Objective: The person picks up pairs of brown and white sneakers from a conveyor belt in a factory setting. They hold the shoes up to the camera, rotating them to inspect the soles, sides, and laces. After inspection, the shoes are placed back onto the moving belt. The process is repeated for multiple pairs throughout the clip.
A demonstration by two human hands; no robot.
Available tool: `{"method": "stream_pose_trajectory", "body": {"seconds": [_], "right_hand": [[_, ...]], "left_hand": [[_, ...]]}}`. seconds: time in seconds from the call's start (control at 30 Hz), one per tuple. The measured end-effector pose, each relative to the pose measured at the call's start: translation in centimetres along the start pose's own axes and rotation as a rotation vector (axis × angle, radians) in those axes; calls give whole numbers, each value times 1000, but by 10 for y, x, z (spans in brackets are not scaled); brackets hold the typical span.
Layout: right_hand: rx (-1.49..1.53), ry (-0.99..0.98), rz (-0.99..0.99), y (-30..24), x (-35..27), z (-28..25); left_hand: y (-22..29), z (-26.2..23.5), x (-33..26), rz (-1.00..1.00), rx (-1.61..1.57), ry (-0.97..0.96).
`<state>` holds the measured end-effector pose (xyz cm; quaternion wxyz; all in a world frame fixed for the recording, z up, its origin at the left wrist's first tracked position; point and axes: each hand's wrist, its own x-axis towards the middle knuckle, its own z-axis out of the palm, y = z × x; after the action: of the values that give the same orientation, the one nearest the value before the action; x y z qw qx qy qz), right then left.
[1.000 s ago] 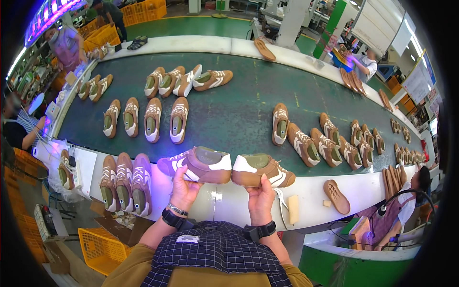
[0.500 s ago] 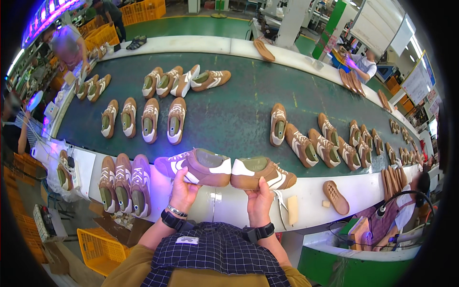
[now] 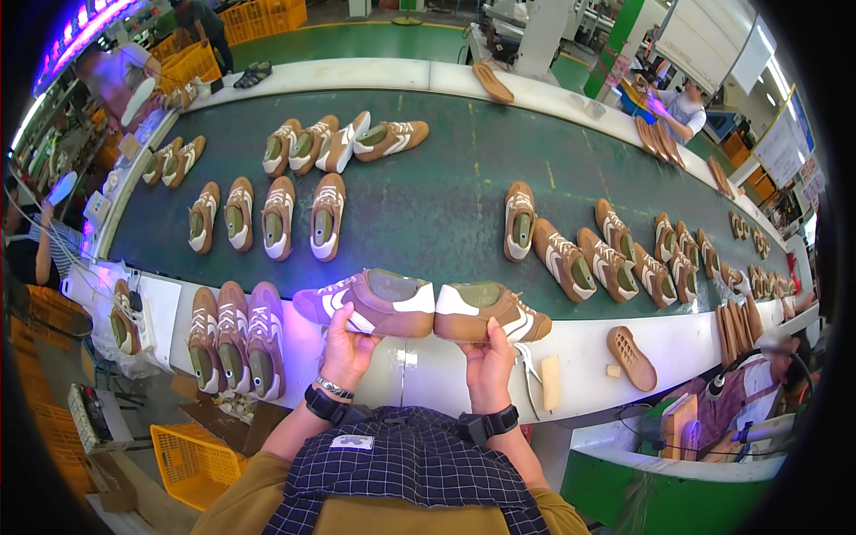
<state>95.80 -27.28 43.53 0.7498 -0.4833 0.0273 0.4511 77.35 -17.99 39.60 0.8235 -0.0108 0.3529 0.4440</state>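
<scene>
My left hand [image 3: 348, 346] grips a brown sneaker [image 3: 379, 305] with white side stripes and a white heel patch, its toe pointing left under purple light. In my right hand [image 3: 490, 358] is a matching sneaker [image 3: 489, 312], its toe to the right. Both are held level above the white ledge, heels facing each other and almost touching. My thumbs press on their near sides; the other fingers are mostly hidden beneath the soles. Olive insoles show through the openings. Left of my left hand, several sneakers [image 3: 234, 343] stand in a row on the ledge.
Beyond the ledge, a green conveyor belt [image 3: 428, 214] carries many brown sneakers. Near my right hand lie scissors [image 3: 530, 379], a cream block [image 3: 550, 383] and a brown sole [image 3: 631, 358]. A yellow crate [image 3: 192, 464] sits low left. Co-workers stand around the belt.
The two held sneakers stay heel to heel with almost no shift; the right one has turned slightly. At the far left, a co-worker now holds up a pale sole-shaped thing.
</scene>
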Motion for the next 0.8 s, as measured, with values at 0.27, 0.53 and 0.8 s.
{"method": "stream_pose_trajectory", "body": {"seconds": [0.27,0.53,0.8], "right_hand": [[-23,-4,-51,-8,-2,0],[-126,-48,-172,-20,-3,6],[34,-107,83,-25,-4,-26]], "left_hand": [[3,6,-7,80,66,-28],[10,12,-8,151,159,-101],[13,42,2,-78,57,-257]]}}
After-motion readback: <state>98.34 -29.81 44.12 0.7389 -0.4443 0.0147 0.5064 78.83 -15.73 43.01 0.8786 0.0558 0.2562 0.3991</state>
